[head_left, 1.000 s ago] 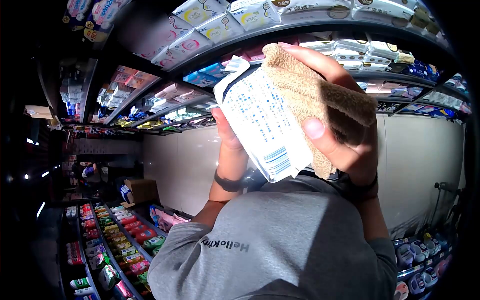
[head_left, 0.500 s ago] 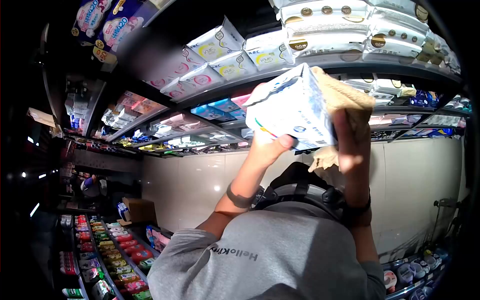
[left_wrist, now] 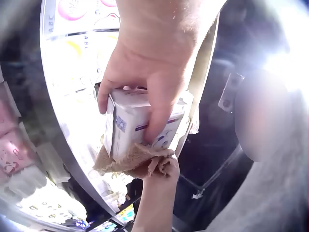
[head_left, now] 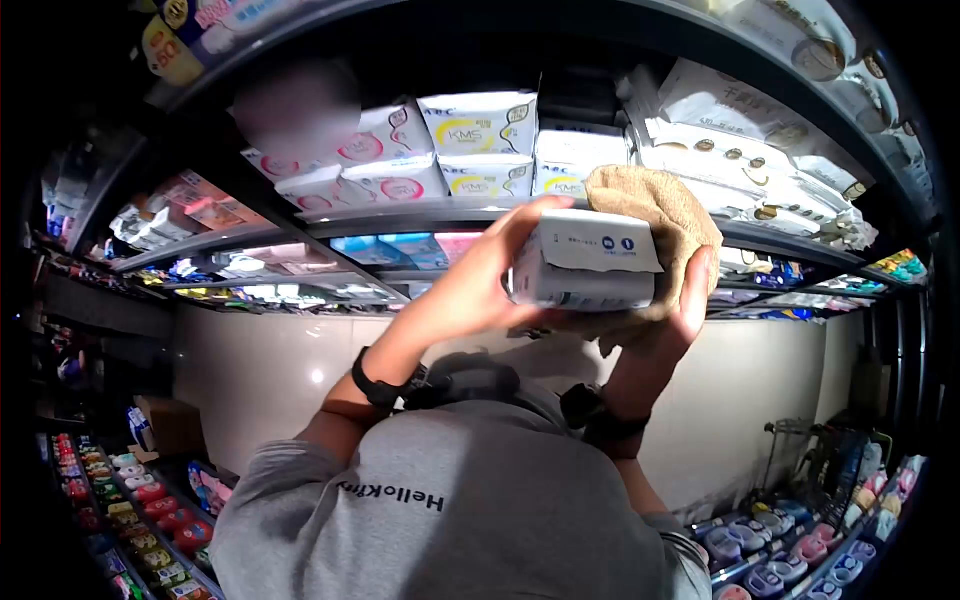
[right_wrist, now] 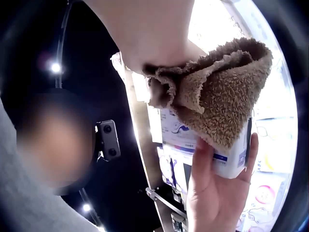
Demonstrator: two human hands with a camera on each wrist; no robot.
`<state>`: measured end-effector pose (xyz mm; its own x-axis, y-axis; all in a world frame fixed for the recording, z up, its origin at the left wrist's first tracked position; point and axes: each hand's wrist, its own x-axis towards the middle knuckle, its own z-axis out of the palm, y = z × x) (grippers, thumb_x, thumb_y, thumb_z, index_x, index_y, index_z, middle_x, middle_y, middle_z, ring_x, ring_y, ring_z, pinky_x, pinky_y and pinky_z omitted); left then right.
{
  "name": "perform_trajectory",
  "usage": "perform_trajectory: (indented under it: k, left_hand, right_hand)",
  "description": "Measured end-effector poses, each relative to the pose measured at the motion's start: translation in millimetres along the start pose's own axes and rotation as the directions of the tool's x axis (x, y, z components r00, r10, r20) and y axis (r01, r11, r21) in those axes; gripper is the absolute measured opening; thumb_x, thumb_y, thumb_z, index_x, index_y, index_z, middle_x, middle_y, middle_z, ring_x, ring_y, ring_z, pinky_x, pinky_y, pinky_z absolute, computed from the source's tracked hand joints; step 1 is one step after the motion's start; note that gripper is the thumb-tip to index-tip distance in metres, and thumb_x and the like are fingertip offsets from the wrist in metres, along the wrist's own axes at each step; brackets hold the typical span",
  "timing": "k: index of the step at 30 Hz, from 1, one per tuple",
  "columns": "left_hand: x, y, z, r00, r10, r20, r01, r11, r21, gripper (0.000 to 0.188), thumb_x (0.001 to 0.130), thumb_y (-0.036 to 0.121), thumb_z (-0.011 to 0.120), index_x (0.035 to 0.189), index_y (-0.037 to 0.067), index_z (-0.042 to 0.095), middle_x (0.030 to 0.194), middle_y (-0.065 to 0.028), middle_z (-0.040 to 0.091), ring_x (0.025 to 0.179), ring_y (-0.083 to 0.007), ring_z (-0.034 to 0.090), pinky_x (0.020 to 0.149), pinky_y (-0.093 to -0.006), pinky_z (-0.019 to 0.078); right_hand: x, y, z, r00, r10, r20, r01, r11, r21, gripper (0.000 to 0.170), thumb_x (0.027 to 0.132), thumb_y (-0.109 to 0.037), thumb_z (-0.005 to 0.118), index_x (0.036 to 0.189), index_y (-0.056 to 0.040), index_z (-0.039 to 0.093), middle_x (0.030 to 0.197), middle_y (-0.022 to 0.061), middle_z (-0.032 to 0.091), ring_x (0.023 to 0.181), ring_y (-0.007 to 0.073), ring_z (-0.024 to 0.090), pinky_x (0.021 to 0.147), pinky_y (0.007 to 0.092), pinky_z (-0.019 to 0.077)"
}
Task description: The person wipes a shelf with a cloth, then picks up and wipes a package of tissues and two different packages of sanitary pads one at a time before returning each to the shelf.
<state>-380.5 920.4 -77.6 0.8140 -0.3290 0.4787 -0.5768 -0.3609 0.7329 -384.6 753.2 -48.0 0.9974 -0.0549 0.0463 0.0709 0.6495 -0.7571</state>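
Note:
Both hands hold a white box-shaped pack (head_left: 590,262) with small blue print, raised in front of the shelves. My left hand (head_left: 480,280) grips its left end; in the left wrist view the thumb and fingers of that hand (left_wrist: 145,72) straddle the pack (left_wrist: 126,130). A tan fluffy cloth (head_left: 690,225) covers the pack's right end. Through this cloth, my right hand (head_left: 693,300) holds the pack, its thumb side visible in the head view. In the right wrist view the cloth (right_wrist: 227,96) hides most of the right hand's fingers.
Directly ahead, a shelf carries rows of white packs (head_left: 470,135) marked ABC and KMS. Larger white packs (head_left: 720,150) stand to their right. Lower shelves hold blue packs (head_left: 385,252). Bottles (head_left: 770,540) line a shelf at lower right, and a cardboard box (head_left: 175,425) stands at left.
The pack has been turned from its barcode side to another face and lowered, with the cloth staying at its right end. The left hand has shifted onto the left end; the view has moved nearer the shelf.

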Motion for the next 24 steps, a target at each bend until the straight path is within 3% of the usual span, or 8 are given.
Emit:
perform_trajectory:
  k: [4, 8, 10, 16, 18, 19, 22, 24]
  left_hand:
    - [-5.1, -5.8, -32.2, 0.960, -0.274, 0.058, 0.278, 0.908, -0.312, 0.090, 0.050, 0.008, 0.079, 0.127, 0.010, 0.034, 0.121, -0.0097, 0.041, 0.109, -0.0218, 0.046, 0.091, -0.0325, 0.0393]
    - [-10.6, -34.7, -41.0, 0.981, -0.192, -0.020, 0.158, 0.858, -0.490, 0.095, 0.048, 0.009, 0.080, 0.128, 0.012, 0.031, 0.115, -0.0083, 0.046, 0.106, -0.0208, 0.048, 0.088, -0.0351, 0.0414]
    - [-7.6, -44.5, -42.1, 0.986, -0.162, -0.035, 0.112, 0.810, -0.576, 0.093, 0.047, 0.012, 0.081, 0.126, 0.012, 0.032, 0.113, -0.0073, 0.046, 0.105, -0.0201, 0.048, 0.087, -0.0351, 0.0414]
    - [-9.4, -40.9, -31.7, 0.994, 0.094, -0.061, -0.111, 0.918, -0.380, 0.082, 0.049, 0.014, 0.079, 0.121, 0.008, 0.038, 0.111, -0.0091, 0.045, 0.102, -0.0218, 0.047, 0.085, -0.0341, 0.0410]
    - [-6.3, -37.1, -31.8, 0.984, 0.154, -0.093, -0.178, 0.917, -0.356, 0.079, 0.050, 0.011, 0.075, 0.120, 0.006, 0.039, 0.112, -0.0116, 0.044, 0.100, -0.0261, 0.047, 0.085, -0.0336, 0.0397]
    - [-5.2, -35.6, -33.4, 0.981, 0.170, -0.092, -0.189, 0.939, -0.286, 0.075, 0.051, 0.010, 0.073, 0.119, 0.006, 0.041, 0.111, -0.0119, 0.044, 0.101, -0.0265, 0.046, 0.086, -0.0343, 0.0387]
    - [4.9, -27.5, -34.3, 0.969, 0.241, -0.061, -0.246, 0.965, -0.091, 0.065, 0.050, -0.001, 0.069, 0.110, 0.009, 0.047, 0.116, -0.0114, 0.037, 0.112, -0.0294, 0.038, 0.092, -0.0377, 0.0368]
    - [8.5, -35.6, -14.7, 0.936, 0.311, -0.165, -0.340, 0.919, -0.200, 0.067, 0.046, -0.008, 0.068, 0.106, 0.014, 0.050, 0.121, -0.0120, 0.028, 0.119, -0.0329, 0.029, 0.098, -0.0413, 0.0341]
  right_hand:
    - [-10.2, 28.5, 26.2, 0.989, -0.046, -0.140, 0.030, 0.993, -0.115, 0.052, 0.090, -0.042, 0.027, 0.121, -0.0010, 0.037, 0.113, 0.0133, 0.048, 0.101, 0.0204, 0.048, 0.086, 0.0298, 0.0379]
    - [-7.5, 61.9, 3.8, 1.000, 0.005, -0.001, -0.005, 0.953, -0.302, 0.044, 0.090, -0.028, 0.034, 0.122, 0.0024, 0.036, 0.116, 0.0140, 0.047, 0.104, 0.0212, 0.047, 0.085, 0.0313, 0.0398]
    - [-9.0, 68.5, -7.1, 0.971, 0.124, -0.204, -0.177, 0.948, -0.264, 0.043, 0.088, -0.026, 0.040, 0.118, 0.0043, 0.041, 0.113, 0.0143, 0.049, 0.101, 0.0208, 0.049, 0.084, 0.0302, 0.0409]
    - [-54.5, 80.1, -34.1, 0.951, -0.123, -0.283, 0.048, 0.965, -0.258, 0.034, 0.088, -0.019, 0.042, 0.113, 0.0039, 0.044, 0.107, 0.0101, 0.052, 0.093, 0.0193, 0.052, 0.080, 0.0293, 0.0428]
    - [-54.4, 74.2, -45.0, 0.965, -0.193, -0.178, 0.010, 0.703, -0.711, 0.032, 0.087, -0.017, 0.042, 0.112, 0.0039, 0.044, 0.103, 0.0097, 0.054, 0.087, 0.0201, 0.054, 0.076, 0.0297, 0.0443]
    - [-52.1, 69.3, -47.4, 0.968, -0.077, -0.237, -0.055, 0.863, -0.503, 0.033, 0.087, -0.017, 0.041, 0.114, 0.0025, 0.044, 0.104, 0.0112, 0.054, 0.089, 0.0213, 0.054, 0.077, 0.0295, 0.0446]
    - [-37.6, 49.9, -35.7, 0.987, -0.047, -0.157, -0.013, 0.933, -0.359, 0.038, 0.086, -0.016, 0.041, 0.118, 0.0035, 0.041, 0.111, 0.0114, 0.051, 0.100, 0.0187, 0.050, 0.085, 0.0296, 0.0396]
    - [-26.4, 45.1, -47.6, 0.995, 0.034, -0.091, -0.040, 0.997, -0.063, 0.038, 0.088, -0.019, 0.040, 0.119, 0.0042, 0.040, 0.111, 0.0117, 0.050, 0.102, 0.0177, 0.049, 0.086, 0.0292, 0.0389]
